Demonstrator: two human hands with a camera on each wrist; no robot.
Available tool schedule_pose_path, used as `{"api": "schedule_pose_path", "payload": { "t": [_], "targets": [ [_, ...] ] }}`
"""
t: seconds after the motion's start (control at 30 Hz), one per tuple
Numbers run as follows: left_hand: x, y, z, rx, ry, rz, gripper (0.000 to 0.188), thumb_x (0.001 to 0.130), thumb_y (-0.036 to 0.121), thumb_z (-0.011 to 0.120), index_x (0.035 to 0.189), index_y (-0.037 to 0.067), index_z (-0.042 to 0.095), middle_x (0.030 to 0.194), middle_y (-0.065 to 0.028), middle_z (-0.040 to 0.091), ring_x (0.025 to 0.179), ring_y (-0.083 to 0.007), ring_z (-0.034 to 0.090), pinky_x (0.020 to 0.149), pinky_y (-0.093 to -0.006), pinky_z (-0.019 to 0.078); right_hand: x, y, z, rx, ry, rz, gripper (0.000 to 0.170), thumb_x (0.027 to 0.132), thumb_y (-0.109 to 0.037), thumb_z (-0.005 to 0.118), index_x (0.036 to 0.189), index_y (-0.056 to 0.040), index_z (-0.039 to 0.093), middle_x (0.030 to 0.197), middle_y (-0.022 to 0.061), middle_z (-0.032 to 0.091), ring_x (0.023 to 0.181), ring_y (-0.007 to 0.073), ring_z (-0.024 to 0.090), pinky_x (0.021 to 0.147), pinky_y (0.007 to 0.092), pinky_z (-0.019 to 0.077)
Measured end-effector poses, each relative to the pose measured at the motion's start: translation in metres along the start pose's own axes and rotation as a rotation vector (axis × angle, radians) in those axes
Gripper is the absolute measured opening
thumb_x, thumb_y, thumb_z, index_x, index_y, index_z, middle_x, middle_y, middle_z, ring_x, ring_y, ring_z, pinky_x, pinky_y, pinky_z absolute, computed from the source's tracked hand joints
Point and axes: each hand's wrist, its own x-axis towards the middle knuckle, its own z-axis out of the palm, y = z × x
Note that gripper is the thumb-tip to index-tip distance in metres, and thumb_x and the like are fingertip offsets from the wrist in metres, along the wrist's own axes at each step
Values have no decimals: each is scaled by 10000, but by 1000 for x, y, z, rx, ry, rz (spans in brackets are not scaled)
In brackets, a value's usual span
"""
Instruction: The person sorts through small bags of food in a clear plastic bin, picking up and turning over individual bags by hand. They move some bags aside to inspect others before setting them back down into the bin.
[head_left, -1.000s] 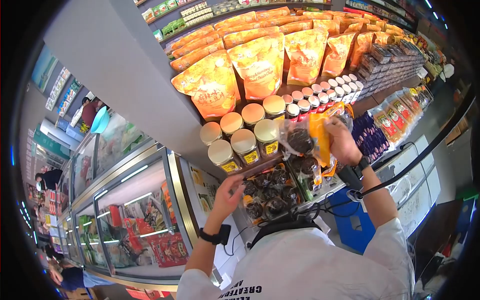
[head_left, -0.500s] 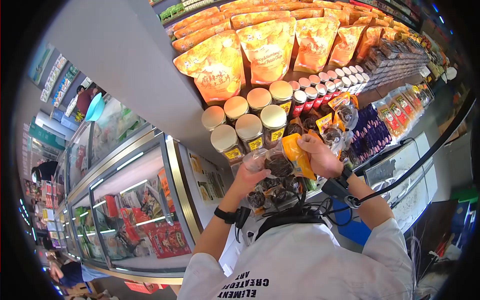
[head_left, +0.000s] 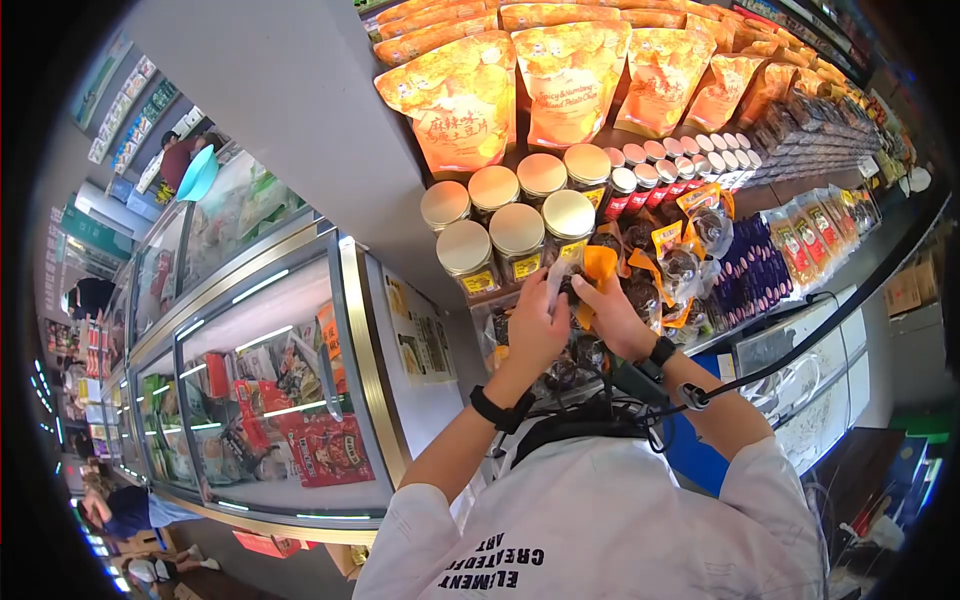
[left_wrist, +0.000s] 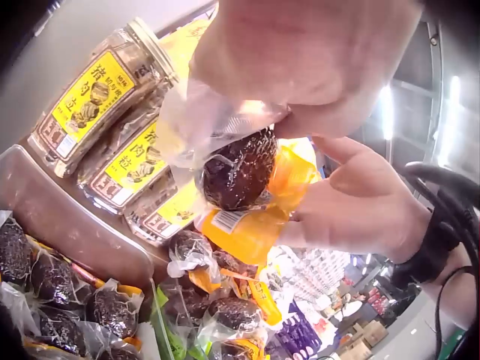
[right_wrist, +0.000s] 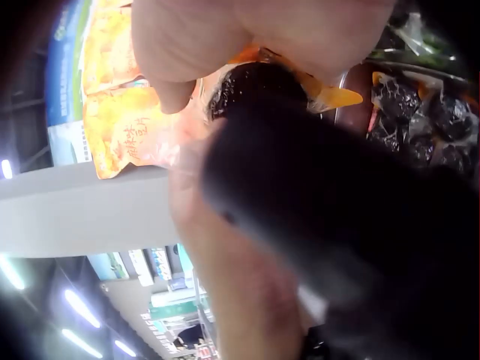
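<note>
Packet (left_wrist: 238, 174), left hand (head_left: 538, 325) pinching clear end (left_wrist: 187, 127), right hand (head_left: 618, 322) pinching orange end (left_wrist: 246, 237), each grip narrow

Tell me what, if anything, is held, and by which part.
A packet: the left hand holds its clear end, the right hand its orange end.

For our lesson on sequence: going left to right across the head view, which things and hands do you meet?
Turquoise object, large red bag, left hand, right hand (both hold an orange-ended packet), purple packets, clear packs with red labels.
</note>
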Motion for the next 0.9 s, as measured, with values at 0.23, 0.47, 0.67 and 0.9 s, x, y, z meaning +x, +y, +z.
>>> {"api": "schedule_pose_path", "payload": {
  "t": [0.23,0.47,0.67,0.9],
  "targets": [
    [-2,-15,12,-231,-286,54,349,948,158,470,1249,-18,493,1501,-278,185,1394,-339,235,1110,-377,214,0,6,-32,-231,-211,-179,896,851,-306,700,1471,-27,116,1418,122,345,1287,203,368,1074,345,298],
    [-8,1,22,-87,-334,217,299,877,-18,456,1160,-35,551,1523,-271,140,1406,-394,201,1122,-417,198,-8,8,-33,-159,-2,-112,654,934,-252,588,1434,-81,203,1212,49,468,1007,110,488,820,255,441],
    [-2,2,6,-256,-253,36,647,754,47,685,1337,39,403,1333,-170,445,1232,-252,452,979,-340,407,-18,8,-37,3,-6,-45,378,983,-256,499,1302,-94,378,901,-23,490,736,47,448,633,215,401],
    [-12,-19,10,-103,-312,-24,952,649,252,826,1383,-26,286,1320,-193,438,1220,-277,453,1021,-360,372,-14,38,-40,-26,-33,71,314,1013,-311,412,1149,-58,539,843,-41,516,726,25,460,620,209,394]
  ]
}}
